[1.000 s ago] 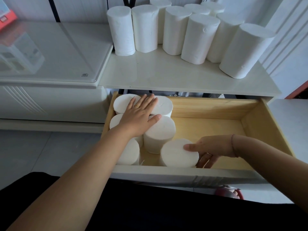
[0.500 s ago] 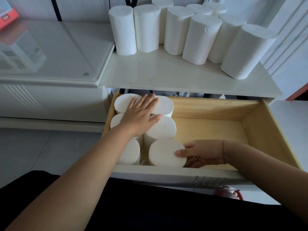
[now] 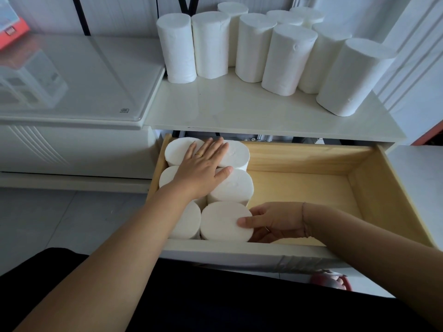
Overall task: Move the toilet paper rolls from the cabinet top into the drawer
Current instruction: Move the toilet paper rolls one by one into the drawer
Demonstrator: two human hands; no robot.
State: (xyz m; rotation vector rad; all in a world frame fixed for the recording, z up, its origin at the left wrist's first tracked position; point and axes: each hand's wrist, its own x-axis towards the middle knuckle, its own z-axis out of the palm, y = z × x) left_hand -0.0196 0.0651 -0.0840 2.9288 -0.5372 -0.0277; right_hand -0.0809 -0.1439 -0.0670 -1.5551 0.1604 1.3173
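While the left hand (image 3: 203,168) lies flat, the right hand (image 3: 275,221) grips a soft cylindrical roll (image 3: 225,221).

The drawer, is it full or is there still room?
Partly full: the drawer holds six upright rolls at its left; bare wood elsewhere.

Grey tiled floor (image 3: 60,219), white panelled wall (image 3: 115,13), glass-topped side cabinet (image 3: 79,77).

Drawer (image 3: 366,188) right clear — rolls (image 3: 230,188) crowd left.
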